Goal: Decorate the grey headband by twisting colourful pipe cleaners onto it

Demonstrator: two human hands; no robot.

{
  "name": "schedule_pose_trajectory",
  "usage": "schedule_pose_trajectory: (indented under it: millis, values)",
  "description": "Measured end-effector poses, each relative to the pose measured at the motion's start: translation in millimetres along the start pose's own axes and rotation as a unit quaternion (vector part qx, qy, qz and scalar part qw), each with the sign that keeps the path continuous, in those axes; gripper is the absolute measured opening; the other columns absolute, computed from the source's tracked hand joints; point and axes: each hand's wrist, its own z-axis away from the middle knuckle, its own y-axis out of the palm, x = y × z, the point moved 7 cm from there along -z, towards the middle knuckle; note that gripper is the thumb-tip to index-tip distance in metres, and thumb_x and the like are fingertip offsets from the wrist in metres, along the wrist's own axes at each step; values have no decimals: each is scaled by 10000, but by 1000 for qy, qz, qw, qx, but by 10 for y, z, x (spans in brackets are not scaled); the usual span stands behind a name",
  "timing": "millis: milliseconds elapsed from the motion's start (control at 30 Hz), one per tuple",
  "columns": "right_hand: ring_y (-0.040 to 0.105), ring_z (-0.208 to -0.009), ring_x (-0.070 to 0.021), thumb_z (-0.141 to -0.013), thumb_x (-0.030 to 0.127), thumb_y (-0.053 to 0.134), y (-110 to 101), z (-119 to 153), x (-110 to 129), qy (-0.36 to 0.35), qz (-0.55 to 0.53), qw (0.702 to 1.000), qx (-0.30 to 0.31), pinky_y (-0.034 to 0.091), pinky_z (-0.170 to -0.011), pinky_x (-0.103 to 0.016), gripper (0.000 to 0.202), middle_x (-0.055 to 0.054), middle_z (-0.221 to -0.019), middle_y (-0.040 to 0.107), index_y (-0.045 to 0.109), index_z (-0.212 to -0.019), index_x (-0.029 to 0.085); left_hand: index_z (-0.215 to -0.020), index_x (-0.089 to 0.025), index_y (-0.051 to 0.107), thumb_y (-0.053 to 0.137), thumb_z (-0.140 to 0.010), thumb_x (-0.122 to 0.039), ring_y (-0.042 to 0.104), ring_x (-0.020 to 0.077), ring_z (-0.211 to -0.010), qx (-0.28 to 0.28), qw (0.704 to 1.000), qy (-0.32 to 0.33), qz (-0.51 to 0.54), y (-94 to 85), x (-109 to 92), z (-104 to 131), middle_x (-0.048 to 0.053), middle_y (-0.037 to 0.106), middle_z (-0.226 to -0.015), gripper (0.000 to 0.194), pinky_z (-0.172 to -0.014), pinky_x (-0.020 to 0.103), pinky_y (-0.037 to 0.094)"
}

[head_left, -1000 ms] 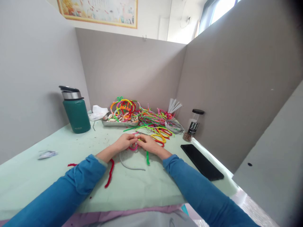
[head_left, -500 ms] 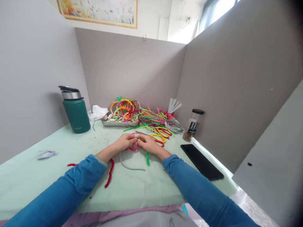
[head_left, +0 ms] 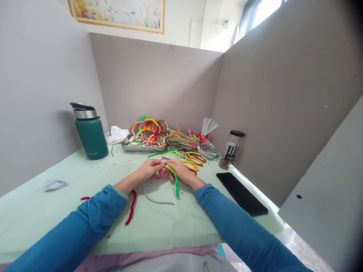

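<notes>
My left hand [head_left: 150,169] is closed on a pink fuzzy stem [head_left: 161,175], which is bent into a small loop below the fingertips. Right beside it, my right hand [head_left: 179,170] pinches a green fuzzy stem [head_left: 177,184] that hangs down toward me. The fingertips of both hands meet, and they partly hide where pink and green come together. A grey wire [head_left: 154,201] curves over the cloth just below the hands. Near my left sleeve lies a red fuzzy stem [head_left: 131,209].
A metal tray [head_left: 143,149] holds small pieces and coloured rings. Beside it lie piled coloured stems [head_left: 184,139], yellow-handled scissors [head_left: 193,163] and coiled wire [head_left: 209,152]. A green bottle [head_left: 92,138] stands left; a clear jar [head_left: 230,151] and black phone [head_left: 242,193] are right.
The green stem's upper part now shows in front of my right hand, where before mostly its lower end was visible. My right fingers have shifted around it, and the pink loop has turned slightly.
</notes>
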Motion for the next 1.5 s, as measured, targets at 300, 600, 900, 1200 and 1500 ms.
schedule_pose_trajectory:
  millis: [300,600,900,1200,1500]
  values:
    - [484,-411,-80,-779,278,510,8,5,-58,27,-86,996,27,362,-398,-195,154,11,-568,576,561,-816,137,-715,-113,553,561,-714,-475,401,55,-398,16,999,31,31,11,-141,53,-34,482,-485,362,-405,194,315]
    - [472,-493,-55,-695,352,668,85,75,-42,25,-142,983,117,346,-463,-175,321,11,-667,570,571,-923,148,-817,-103,586,584,-694,-450,415,60,-451,-24,998,47,41,-72,-175,84,-31,498,-528,369,-416,182,320]
    - [483,-489,-78,-752,438,586,177,154,-28,38,-84,981,170,338,-446,-183,329,-6,-595,570,588,-865,129,-859,-101,610,567,-719,-448,422,65,-462,-17,997,67,39,-75,-227,115,-23,519,-539,376,-428,184,313]
    - [436,-458,-78,-736,464,585,-60,-5,-118,-19,6,1000,12,303,-426,-193,326,-3,-577,556,635,-827,155,-875,-120,625,597,-696,-439,356,37,-437,-42,996,73,22,-132,-240,100,-21,548,-614,368,-405,174,280]
    - [468,-477,-65,-686,277,609,-128,-18,-25,-27,-51,998,-40,369,-442,-184,220,-20,-728,627,655,-862,152,-836,-111,625,537,-740,-429,354,34,-444,-21,997,71,-33,-67,-237,76,1,578,-672,344,-404,168,279]
